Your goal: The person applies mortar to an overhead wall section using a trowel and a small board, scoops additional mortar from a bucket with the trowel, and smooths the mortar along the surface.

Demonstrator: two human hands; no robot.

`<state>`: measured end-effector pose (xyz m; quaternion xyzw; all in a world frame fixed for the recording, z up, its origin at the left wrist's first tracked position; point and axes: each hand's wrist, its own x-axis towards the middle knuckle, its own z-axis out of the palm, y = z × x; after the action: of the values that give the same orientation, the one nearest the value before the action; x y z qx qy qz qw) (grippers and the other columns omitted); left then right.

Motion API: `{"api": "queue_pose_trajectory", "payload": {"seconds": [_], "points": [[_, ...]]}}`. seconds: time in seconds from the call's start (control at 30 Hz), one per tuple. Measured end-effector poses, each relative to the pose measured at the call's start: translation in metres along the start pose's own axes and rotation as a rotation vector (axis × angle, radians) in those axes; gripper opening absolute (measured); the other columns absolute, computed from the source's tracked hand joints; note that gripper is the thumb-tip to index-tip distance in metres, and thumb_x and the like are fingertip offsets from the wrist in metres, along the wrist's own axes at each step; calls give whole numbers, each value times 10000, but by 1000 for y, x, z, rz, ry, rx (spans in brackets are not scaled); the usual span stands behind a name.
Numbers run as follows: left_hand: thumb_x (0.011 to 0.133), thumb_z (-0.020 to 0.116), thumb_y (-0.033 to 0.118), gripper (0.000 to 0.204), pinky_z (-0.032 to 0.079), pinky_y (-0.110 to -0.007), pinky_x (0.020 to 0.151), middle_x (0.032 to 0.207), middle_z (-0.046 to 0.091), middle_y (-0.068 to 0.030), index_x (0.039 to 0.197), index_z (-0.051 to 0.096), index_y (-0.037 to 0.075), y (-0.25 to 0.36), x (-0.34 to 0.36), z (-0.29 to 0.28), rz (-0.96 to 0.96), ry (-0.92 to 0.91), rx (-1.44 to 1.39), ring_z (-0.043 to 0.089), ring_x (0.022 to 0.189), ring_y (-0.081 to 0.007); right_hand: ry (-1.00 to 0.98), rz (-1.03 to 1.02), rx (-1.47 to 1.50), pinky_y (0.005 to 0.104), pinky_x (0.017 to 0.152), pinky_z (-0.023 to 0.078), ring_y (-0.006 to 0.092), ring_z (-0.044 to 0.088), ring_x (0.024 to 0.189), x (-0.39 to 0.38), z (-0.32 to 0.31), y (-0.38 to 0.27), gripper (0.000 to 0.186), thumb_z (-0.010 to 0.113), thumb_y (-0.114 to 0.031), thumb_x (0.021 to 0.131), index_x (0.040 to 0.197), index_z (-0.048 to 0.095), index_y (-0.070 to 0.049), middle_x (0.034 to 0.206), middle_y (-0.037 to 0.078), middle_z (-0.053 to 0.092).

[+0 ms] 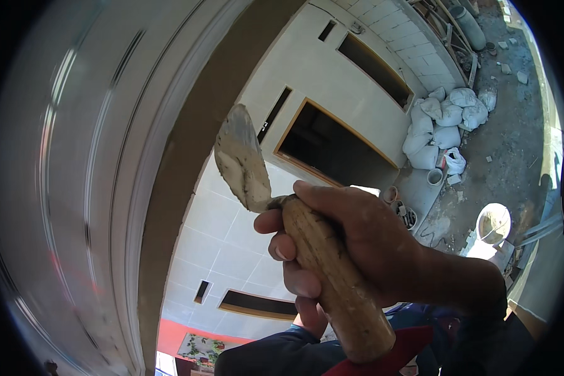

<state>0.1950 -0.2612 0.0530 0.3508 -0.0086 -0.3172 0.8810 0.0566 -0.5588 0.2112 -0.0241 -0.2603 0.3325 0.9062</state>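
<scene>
Right hand (351,244) fist-tight round wooden handle of trowel (241,160); blade nearly bare, thin mortar film, tip near brown band (188,182) at 10 o'clock. Band looks partly finished. Left hand unseen.

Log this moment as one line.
right hand: gripping wooden-handled, mortar-smeared steel trowel | blade: raised beside brown curved band | left hand: not visible

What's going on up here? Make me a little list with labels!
Right hand: gripping a trowel by its wooden handle
Left hand: not in view
Trowel blade: grey, smeared with mortar, pointing up
Beside blade: brown curved band on a white moulding
Far below: white sacks, a bucket, tiled wall with openings
</scene>
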Motion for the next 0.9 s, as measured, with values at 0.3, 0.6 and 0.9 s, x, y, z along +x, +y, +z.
{"api": "queue_pose_trajectory", "payload": {"seconds": [0.3,0.6,0.9], "points": [[916,502,273,558,571,-484,691,1263,544,-300,1398,443,-1,-33,4,-10,-84,91,255,602,964,-442,-23,64,-182,334,472,555,175,587,549,-34,-40,18,486,327,-380,1054,1106,515,65,772,79,535],[923,497,272,536,566,-444,659,1235,559,-288,1379,461,-8,-32,52,-13,-13,1,768,611,916,-404,458,-758,-779,276,366,481,118,572,454,-54,-85,-88,502,407,-437,1027,1004,606,24,685,54,562],[921,488,248,459,464,-325,530,1142,575,-269,1308,524,3,-41,78,-12,-239,82,25,560,793,-298,611,-950,-957,273,389,471,94,550,494,-14,-44,-218,479,439,-445,1005,1001,594,8,715,18,533]]}}
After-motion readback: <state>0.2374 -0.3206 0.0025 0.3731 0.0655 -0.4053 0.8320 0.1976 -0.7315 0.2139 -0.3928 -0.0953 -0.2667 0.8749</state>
